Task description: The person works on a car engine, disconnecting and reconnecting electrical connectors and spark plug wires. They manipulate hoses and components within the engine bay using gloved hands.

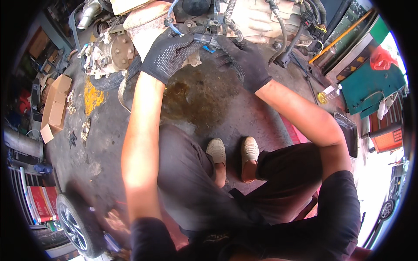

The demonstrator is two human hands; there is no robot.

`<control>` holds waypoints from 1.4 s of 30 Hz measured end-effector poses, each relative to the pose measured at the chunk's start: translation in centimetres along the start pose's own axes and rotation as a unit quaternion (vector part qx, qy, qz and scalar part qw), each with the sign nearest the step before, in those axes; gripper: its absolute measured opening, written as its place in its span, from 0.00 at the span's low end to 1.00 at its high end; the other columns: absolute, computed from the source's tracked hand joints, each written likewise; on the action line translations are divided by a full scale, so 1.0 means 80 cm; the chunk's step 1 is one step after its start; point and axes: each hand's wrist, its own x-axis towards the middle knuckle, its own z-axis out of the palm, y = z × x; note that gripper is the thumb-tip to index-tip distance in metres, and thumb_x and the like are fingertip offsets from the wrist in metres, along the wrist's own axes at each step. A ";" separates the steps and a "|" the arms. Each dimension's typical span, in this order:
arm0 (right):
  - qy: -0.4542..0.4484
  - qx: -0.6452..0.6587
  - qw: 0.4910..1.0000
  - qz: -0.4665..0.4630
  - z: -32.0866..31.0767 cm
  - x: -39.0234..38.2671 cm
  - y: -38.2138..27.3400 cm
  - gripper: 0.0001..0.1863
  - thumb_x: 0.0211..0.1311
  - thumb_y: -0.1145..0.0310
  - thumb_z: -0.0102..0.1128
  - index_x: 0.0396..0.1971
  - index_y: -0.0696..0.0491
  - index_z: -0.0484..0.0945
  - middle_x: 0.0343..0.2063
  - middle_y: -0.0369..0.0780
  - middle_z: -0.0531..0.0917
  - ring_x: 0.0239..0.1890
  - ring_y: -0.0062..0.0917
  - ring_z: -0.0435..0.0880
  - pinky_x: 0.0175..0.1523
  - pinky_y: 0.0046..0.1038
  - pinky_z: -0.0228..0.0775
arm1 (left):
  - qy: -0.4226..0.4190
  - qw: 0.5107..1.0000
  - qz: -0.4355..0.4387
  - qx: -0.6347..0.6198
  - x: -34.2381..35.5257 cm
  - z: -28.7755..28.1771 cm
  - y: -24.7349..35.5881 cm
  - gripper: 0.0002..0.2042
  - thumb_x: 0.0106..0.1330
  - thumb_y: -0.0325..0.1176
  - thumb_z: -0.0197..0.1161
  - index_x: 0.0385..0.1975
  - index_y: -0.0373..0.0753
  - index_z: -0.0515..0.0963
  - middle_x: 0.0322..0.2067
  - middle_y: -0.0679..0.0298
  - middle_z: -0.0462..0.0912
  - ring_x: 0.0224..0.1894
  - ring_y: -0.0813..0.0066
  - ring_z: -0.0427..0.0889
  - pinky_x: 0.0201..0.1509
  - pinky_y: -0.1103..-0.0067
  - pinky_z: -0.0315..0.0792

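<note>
Near centre, toward five o'clock: beige perforated slip-on shoes (pixel 216 150). Beyond, at twelve — a small dark-grey plastic connector (pixel 207 40), in the grip of the black-gloved left hand (pixel 166 55); the black-gloved right hand (pixel 249 63) meets its three-o'clock end, grip state indeterminable. Farthest, at one — a ribbed pale-metal casing (pixel 257 21).

From my end I see room below the dark connector (pixel 206 41): a hand could pass over the stained floor (pixel 196 98), between the forearms (pixel 146 117). Left of the connector, the left hand (pixel 167 54) and, farther out, a round metal flange (pixel 122 52) block me; right, the right hand (pixel 248 63); above right, a corrugated hose (pixel 230 19) and pale casing (pixel 259 24).
</note>
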 end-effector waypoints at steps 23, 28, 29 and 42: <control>-0.094 0.288 0.943 0.139 -0.018 0.027 0.022 0.17 0.77 0.57 0.53 0.47 0.58 0.77 0.31 0.36 0.79 0.31 0.20 0.76 0.34 0.21 0.70 | 0.130 0.952 -0.013 0.278 0.003 0.054 0.061 0.12 0.65 0.37 0.71 0.35 0.32 0.84 0.29 0.66 0.85 0.31 0.83 0.80 0.36 0.83 0.74; -0.139 0.295 0.939 0.115 -0.022 0.019 0.016 0.19 0.75 0.56 0.55 0.47 0.59 0.78 0.33 0.40 0.82 0.33 0.24 0.81 0.37 0.24 0.74 | 0.141 0.924 -0.012 0.356 0.000 0.065 0.076 0.13 0.64 0.38 0.71 0.35 0.32 0.84 0.28 0.66 0.85 0.29 0.82 0.81 0.36 0.83 0.74; -0.120 0.281 0.946 0.105 -0.022 0.018 0.015 0.19 0.75 0.56 0.55 0.47 0.59 0.78 0.33 0.40 0.82 0.33 0.24 0.81 0.37 0.24 0.74 | 0.139 0.925 -0.015 0.354 0.001 0.066 0.076 0.13 0.64 0.38 0.71 0.35 0.31 0.84 0.28 0.66 0.85 0.29 0.82 0.81 0.36 0.83 0.74; -0.164 0.329 0.924 0.105 -0.022 0.016 0.008 0.15 0.76 0.58 0.55 0.44 0.57 0.75 0.31 0.34 0.73 0.31 0.19 0.69 0.36 0.21 0.65 | 0.054 0.992 -0.052 -0.105 -0.002 0.044 0.053 0.09 0.69 0.31 0.66 0.41 0.31 0.77 0.38 0.59 0.80 0.42 0.72 0.82 0.48 0.76 0.82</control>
